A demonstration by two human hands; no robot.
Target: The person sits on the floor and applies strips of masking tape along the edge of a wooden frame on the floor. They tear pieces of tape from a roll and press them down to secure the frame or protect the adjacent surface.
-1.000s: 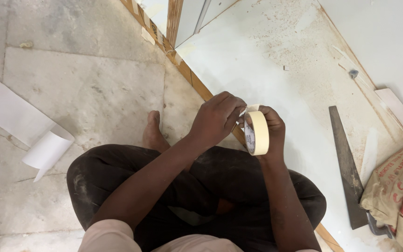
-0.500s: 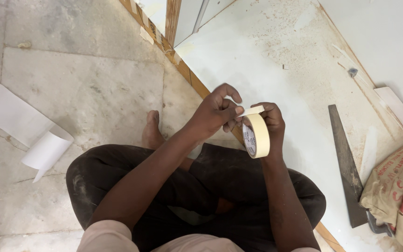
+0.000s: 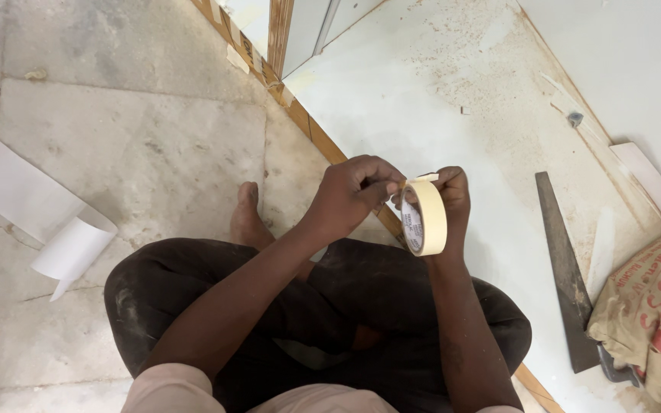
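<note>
Seated cross-legged on mottled marble floor (image 3: 139, 160). Right hand (image 3: 453, 195) closed around cream masking-tape roll (image 3: 426, 218), upright above the knees; left hand (image 3: 353, 191) pinched at its rim, perhaps on the loose end. Beyond, dusty white board (image 3: 437, 99).

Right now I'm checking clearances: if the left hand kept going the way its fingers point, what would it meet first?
The left hand points right, at the roll of masking tape held upright by the right hand; its fingertips seem already at the rim.

The left hand (image 3: 353, 195) has been drawn closer to the masking tape roll (image 3: 426, 216), its fingertips now pressed at the roll's upper edge.
</note>
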